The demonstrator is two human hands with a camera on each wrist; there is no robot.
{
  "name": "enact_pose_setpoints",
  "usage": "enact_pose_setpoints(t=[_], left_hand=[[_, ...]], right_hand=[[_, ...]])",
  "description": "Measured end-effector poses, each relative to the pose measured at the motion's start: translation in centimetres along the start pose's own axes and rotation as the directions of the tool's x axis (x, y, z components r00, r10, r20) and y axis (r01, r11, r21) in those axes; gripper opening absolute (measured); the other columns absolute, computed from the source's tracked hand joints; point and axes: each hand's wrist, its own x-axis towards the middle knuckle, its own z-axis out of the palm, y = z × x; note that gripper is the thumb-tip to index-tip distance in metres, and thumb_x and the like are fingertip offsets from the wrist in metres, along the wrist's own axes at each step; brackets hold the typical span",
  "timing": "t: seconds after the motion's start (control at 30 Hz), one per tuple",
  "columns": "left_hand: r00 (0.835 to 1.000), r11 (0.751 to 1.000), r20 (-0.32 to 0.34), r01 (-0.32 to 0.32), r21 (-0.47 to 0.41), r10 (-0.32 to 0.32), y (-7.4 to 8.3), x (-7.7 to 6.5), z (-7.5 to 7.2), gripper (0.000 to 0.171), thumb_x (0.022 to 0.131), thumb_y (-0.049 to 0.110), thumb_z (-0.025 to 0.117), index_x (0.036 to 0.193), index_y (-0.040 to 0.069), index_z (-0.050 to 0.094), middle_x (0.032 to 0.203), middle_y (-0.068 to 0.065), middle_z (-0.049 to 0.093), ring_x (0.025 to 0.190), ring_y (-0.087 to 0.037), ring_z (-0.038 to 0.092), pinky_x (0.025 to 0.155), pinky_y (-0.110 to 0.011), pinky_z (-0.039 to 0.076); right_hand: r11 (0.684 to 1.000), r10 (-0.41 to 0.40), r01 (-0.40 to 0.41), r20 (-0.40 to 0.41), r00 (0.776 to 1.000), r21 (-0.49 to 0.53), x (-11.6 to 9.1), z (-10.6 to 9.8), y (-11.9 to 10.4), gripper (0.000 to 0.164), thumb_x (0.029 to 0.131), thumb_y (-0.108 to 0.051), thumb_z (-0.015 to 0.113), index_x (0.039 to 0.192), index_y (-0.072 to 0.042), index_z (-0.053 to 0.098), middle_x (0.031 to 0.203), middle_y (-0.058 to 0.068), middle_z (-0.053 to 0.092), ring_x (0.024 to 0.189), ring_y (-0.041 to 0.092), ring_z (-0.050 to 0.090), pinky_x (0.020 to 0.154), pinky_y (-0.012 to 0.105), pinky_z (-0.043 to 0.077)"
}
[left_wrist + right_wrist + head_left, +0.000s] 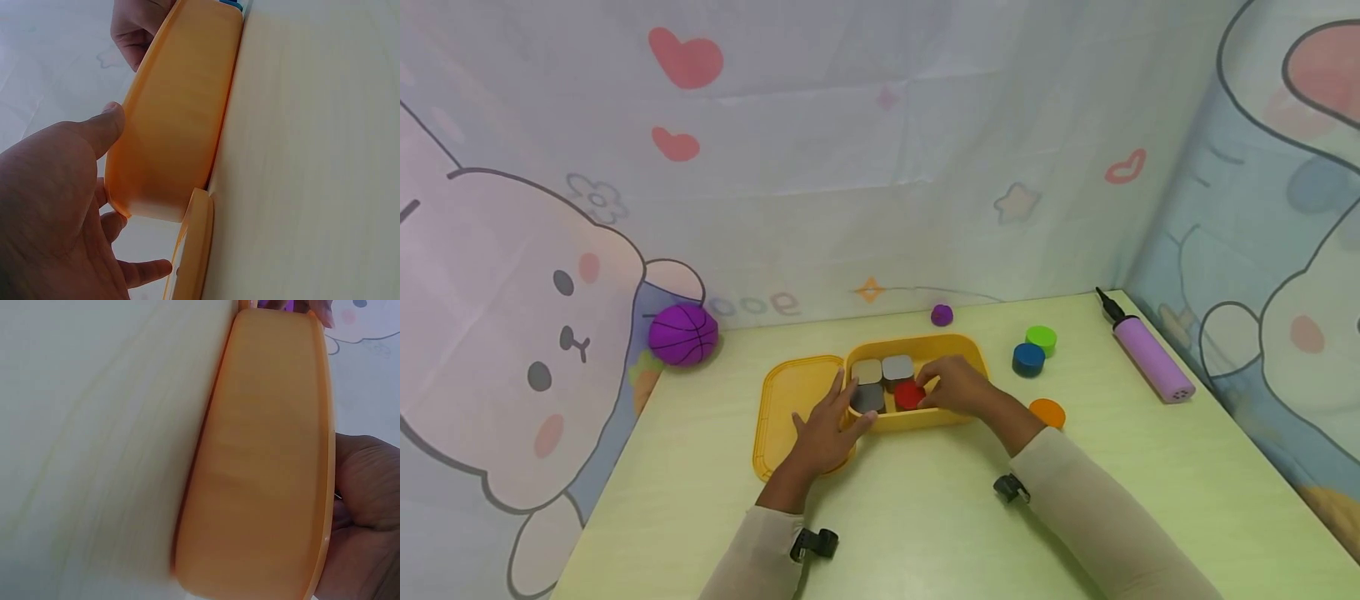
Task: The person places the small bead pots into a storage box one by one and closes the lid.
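A yellow plastic box [917, 423] stands on the table with several small blocks inside. My right hand [957, 385] reaches in over its front right rim and pinches a red round block [909, 396] by the side. Left of that one sit a dark grey block [868, 399], a beige block [868, 372] and a light grey block [898, 367]. At the box's left front corner my left hand [824, 433] has its fingers spread, the thumb [105, 128] touching the rim. In the right wrist view the box wall hides my right fingertips.
A flat yellow lid [775, 433] lies left of the box, under my left hand. To the right are blue [1028, 359], green [1041, 339] and orange [1047, 412] round blocks and a purple pump [1153, 358]. A purple ball [683, 335] and small purple piece [942, 315] lie behind.
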Motion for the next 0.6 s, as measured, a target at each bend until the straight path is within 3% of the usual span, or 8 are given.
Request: enact_pose_setpoints(t=[0.23,0.6], left_hand=[[1.000,1.000,-0.003,0.003,0.009,-0.003,0.0,0.1,0.1,0.081,0.109,0.060,0.058,0.176,0.027,0.028,0.187,0.000,0.007,0.168,-0.048,0.025,0.116,-0.094,-0.009],[1.000,1.000,0.000,0.002,0.005,-0.002,-0.2,0.1,0.1,0.080,0.109,0.058,0.058,0.176,0.026,0.028,0.187,0.001,0.006,0.168,-0.048,0.024,0.117,-0.094,-0.010]], right_hand=[[1.000,0.022,-0.022,0.016,1.000,0.008,0.2,0.2,-0.7,0.019,0.090,-0.008,0.090,0.108,-0.003,0.083,0.114,0.012,0.082,0.095,0.022,0.079,0.090,0.038,0.067],[0.996,0.045,-0.042,-0.042,0.998,0.081,-1.0,-1.3,-0.6,0.026,0.095,-0.012,0.086,0.116,0.001,0.079,0.119,0.017,0.080,0.099,0.028,0.081,0.088,0.040,0.067]])
